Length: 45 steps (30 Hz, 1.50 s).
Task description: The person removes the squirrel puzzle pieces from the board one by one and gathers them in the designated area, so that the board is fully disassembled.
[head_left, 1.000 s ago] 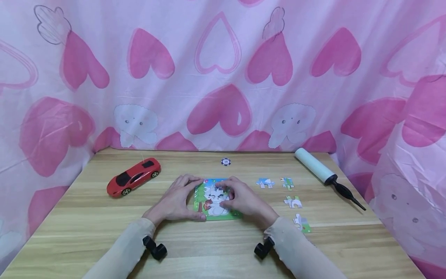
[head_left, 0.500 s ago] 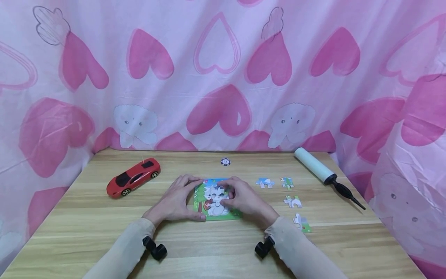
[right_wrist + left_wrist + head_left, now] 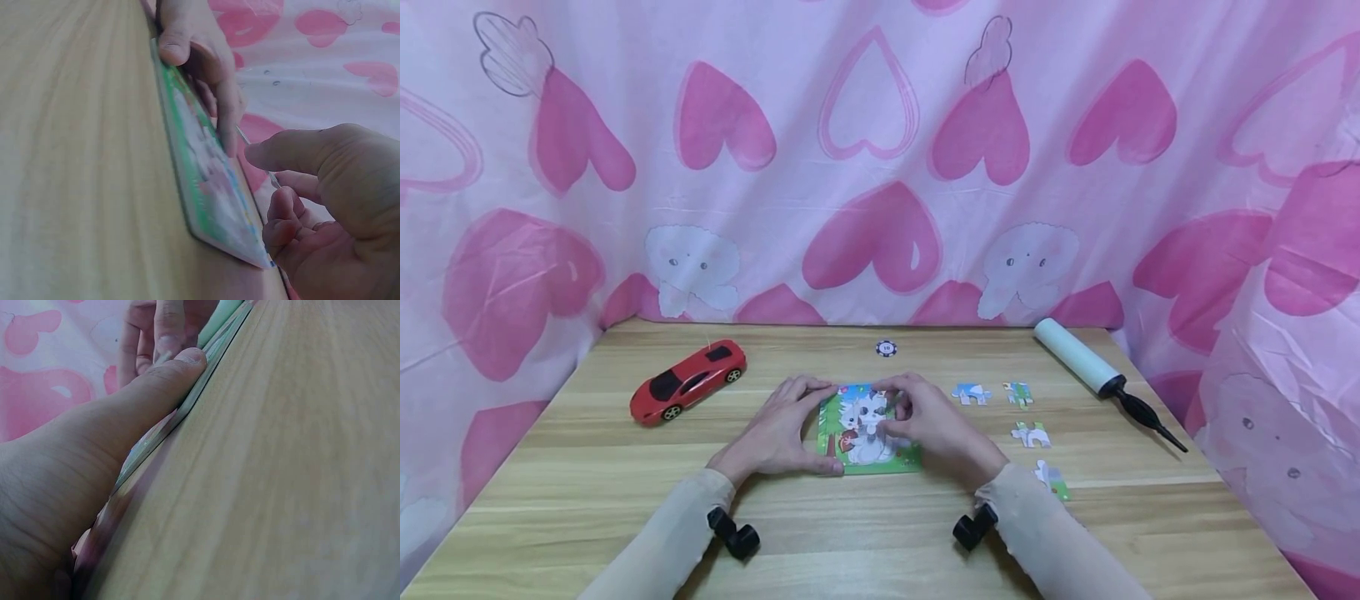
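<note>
A jigsaw puzzle board (image 3: 868,454) with a white cartoon animal on a green and blue scene lies flat on the table in the head view. My left hand (image 3: 778,429) spans its left side, fingers stretched out. The thumb (image 3: 184,359) rests on the near edge, as the left wrist view shows, and the index finger reaches the far edge. Just above the board's right part, my right hand (image 3: 936,429) pinches a thin puzzle piece (image 3: 274,180) between thumb and fingers. That piece appears edge-on in the right wrist view; its picture is hidden.
Loose puzzle pieces lie to the right, among them a blue one (image 3: 972,394) and a green-grey one (image 3: 1052,481). A red toy car (image 3: 688,382) stands at the left. Behind the board is a poker chip (image 3: 886,348). A hand pump (image 3: 1078,358) lies far right.
My right hand has shifted slightly right and away from the board, still pinching the piece, so more of the board's lower right shows. My left hand stays in place.
</note>
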Available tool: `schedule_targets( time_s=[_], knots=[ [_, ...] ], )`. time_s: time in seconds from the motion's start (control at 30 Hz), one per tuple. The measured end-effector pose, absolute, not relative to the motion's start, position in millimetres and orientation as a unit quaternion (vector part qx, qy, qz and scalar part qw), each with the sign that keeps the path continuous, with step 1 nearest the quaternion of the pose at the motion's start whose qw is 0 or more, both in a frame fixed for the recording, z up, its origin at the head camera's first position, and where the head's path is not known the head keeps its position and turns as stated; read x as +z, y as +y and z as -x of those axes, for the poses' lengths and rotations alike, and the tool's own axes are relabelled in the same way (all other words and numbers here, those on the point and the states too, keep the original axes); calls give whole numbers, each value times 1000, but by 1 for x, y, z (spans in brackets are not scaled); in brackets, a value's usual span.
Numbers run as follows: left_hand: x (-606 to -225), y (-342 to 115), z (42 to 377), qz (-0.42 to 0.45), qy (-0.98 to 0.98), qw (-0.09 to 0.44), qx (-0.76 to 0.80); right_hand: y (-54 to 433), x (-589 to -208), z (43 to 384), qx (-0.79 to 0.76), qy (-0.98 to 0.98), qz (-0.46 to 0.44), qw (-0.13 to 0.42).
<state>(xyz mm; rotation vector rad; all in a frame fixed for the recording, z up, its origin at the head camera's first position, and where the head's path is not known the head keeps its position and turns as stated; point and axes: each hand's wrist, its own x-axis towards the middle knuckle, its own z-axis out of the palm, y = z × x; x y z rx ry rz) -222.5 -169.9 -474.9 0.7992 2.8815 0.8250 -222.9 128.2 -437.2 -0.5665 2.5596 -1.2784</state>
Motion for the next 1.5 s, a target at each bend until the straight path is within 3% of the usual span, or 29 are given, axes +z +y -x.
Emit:
schedule_targets(
  time_s=[0.17, 0.4, 0.8, 1.13, 1.5],
  knots=[
    [-474, -171, 223, -255, 930, 20, 264, 135, -429, 225, -452, 866, 181, 115],
    [-475, -170, 223, -256, 931, 18, 260, 146, -414, 229, -429, 876, 214, 57],
    [-475, -169, 222, -246, 934, 21, 259, 197, -391, 234, -403, 895, 191, 0],
    [-475, -169, 222, -251, 932, 21, 261, 236, -387, 229, -401, 894, 200, -19],
    [-473, -170, 221, -265, 928, 11, 263, 271, -409, 217, -402, 891, 208, -8]
  ],
)
